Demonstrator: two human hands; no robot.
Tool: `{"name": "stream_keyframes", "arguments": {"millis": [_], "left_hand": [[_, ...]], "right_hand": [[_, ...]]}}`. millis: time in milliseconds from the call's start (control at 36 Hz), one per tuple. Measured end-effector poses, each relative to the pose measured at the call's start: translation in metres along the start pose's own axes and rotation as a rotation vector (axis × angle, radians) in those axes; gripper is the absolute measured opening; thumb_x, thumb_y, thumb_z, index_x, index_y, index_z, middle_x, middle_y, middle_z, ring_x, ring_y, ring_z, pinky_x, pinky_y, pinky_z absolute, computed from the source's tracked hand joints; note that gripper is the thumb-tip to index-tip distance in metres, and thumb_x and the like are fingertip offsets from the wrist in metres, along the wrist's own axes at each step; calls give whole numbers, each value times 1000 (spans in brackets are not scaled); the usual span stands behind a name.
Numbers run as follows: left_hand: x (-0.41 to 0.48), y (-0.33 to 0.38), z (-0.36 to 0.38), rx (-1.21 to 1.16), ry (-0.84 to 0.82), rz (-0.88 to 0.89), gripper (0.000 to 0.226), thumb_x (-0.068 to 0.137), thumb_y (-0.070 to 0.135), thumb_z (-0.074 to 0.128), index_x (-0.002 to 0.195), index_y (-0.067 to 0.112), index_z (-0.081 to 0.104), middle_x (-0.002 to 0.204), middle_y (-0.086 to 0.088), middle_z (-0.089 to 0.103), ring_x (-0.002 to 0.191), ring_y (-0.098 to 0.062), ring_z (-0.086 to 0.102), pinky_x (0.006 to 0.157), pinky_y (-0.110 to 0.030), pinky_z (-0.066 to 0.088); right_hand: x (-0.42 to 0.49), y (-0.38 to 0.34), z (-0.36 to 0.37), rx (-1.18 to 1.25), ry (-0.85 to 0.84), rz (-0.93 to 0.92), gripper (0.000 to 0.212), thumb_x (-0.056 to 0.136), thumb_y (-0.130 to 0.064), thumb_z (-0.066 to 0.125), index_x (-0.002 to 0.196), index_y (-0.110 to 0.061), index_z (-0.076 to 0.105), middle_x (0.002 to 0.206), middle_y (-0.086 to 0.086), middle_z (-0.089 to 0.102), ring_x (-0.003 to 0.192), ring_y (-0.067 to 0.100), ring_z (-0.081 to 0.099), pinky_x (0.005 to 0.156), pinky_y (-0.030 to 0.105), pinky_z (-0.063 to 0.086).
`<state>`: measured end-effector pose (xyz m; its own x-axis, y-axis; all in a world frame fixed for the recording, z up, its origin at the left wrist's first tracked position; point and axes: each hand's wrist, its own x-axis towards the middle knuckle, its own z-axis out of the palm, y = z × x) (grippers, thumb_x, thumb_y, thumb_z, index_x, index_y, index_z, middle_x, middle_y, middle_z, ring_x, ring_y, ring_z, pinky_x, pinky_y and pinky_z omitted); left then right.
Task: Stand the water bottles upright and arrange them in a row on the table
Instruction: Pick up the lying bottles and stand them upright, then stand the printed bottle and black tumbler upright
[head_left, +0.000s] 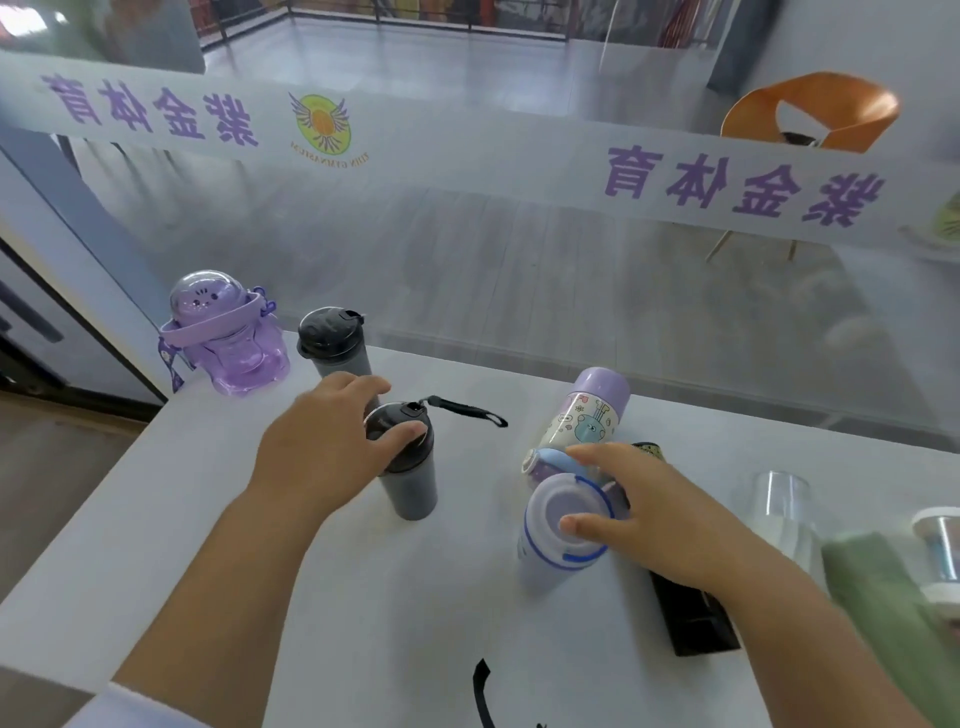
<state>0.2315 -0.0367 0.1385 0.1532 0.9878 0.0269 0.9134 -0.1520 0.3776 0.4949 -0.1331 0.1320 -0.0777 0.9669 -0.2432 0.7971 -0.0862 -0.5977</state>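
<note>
On the white table (260, 545) a purple transparent bottle (228, 338) with a dome lid stands upright at the far left. Beside it stands a grey bottle with a black lid (332, 340). My left hand (322, 447) grips the black lid of a second grey bottle (410, 483), which stands upright with its strap lying to the right. My right hand (639, 514) holds a pale lavender bottle with a blue-rimmed lid (556, 540) near its top. A cartoon-printed bottle with a lilac cap (582, 421) lies tilted just behind it.
A clear cup (779, 499), a green bottle (893, 623) and a white-rimmed container (940, 551) sit at the right edge. A black flat object (696, 618) lies under my right wrist. A glass wall with purple lettering runs behind the table.
</note>
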Motion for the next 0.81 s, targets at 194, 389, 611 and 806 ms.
{"name": "stream_keyframes", "arguments": {"millis": [194,389,611,806], "left_hand": [[17,36,-11,8,-31,163,45,79,56,60,116,29,58,113,11,62,98,-13,61,80,-33,51],[46,77,16,96,-247,375,48,81,59,54,119,30,56,115,11,64,98,-12,63,80,-29,51],[78,118,89,232,-618,410,54,79,59,58,124,29,50,121,1,60,99,-21,60,86,-37,53],[79,137,142,311,-763,347,72,66,58,66,121,16,48,105,-4,60,90,-23,59,72,-31,49]], "right_hand": [[-11,12,-19,21,153,144,61,79,-46,67,133,-33,43,125,-15,51,107,5,52,87,19,40],[-33,29,-20,-30,204,381,57,84,-47,61,135,-31,40,129,-9,51,113,11,51,94,29,45],[-65,62,6,-44,227,626,57,85,-49,59,134,-28,42,132,-8,50,118,12,50,93,31,44],[-75,88,43,-40,190,821,62,83,-51,59,135,-24,38,140,-2,43,126,21,42,93,35,44]]}}
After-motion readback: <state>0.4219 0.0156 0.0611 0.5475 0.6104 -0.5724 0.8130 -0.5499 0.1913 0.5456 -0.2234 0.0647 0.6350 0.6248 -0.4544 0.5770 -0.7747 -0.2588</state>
